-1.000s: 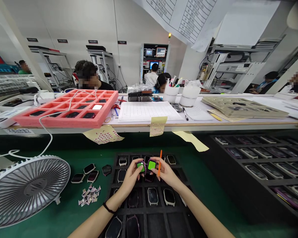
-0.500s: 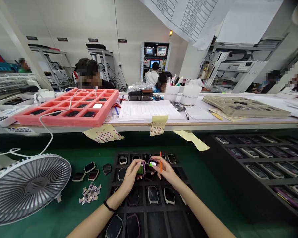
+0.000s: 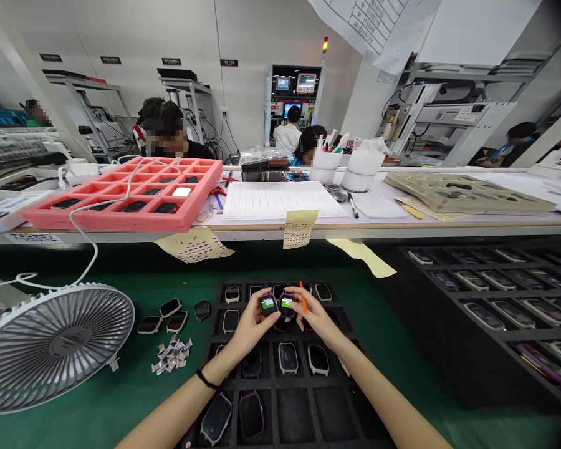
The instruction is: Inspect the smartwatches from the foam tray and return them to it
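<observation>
Above the black tray (image 3: pixel 293 415), the left hand (image 3: pixel 250 319) holds one watch (image 3: pixel 269 308), the right hand (image 3: pixel 318 317) another watch (image 3: pixel 286 309), side by side. Their screens (image 3: pixel 267 303), mostly green a second ago, now both show white boxes, seemingly in step. The right also pinches an orange stick (image 3: pixel 303 298).

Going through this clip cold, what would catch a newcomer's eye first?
Probably the lit, partly green screens at centre: a left watch in the left hand and a right watch in the right hand, which also holds an orange stick. Next, the pink tray on the shelf at left, with a large round fan below.
</observation>
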`<action>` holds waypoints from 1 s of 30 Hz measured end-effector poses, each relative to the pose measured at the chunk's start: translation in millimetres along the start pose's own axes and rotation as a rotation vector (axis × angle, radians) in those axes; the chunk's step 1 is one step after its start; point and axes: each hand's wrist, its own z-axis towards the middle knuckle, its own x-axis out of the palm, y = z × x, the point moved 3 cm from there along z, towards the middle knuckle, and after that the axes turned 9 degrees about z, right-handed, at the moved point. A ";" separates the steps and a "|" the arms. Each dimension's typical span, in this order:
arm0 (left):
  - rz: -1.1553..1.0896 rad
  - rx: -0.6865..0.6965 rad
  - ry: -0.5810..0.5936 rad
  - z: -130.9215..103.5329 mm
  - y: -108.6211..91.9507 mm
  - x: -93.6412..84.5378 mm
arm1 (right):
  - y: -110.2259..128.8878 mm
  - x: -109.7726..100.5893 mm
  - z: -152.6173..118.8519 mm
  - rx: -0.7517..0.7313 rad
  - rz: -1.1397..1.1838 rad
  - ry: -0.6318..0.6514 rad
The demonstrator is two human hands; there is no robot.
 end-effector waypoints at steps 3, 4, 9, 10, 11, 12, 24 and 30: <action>0.051 0.028 0.035 -1.6 0.8 2.1 | -0.8 -1.2 0.2 -0.006 0.002 -0.014; 0.061 0.029 0.028 -2.0 0.4 1.5 | -0.5 -1.3 0.1 -0.011 0.003 -0.018; 0.086 -0.006 0.009 -1.9 0.1 -2.9 | 2.6 0.5 -1.4 0.008 -0.027 -0.024; 0.090 0.001 0.011 -1.9 0.5 -2.9 | 2.6 0.9 -1.6 0.014 -0.031 -0.024; 0.093 0.018 0.014 -2.1 0.9 -2.4 | 2.2 1.1 -1.6 0.018 -0.031 -0.023; 0.100 0.040 0.018 -2.6 1.1 -1.5 | 1.4 1.4 -1.4 0.018 -0.029 -0.020; 0.582 0.353 -0.011 -8.8 -13.1 1.8 | 3.6 16.7 -12.5 -0.063 -0.247 0.055; 0.659 0.395 0.039 -9.5 -9.6 4.8 | 0.8 19.7 -15.9 -0.084 -0.196 0.027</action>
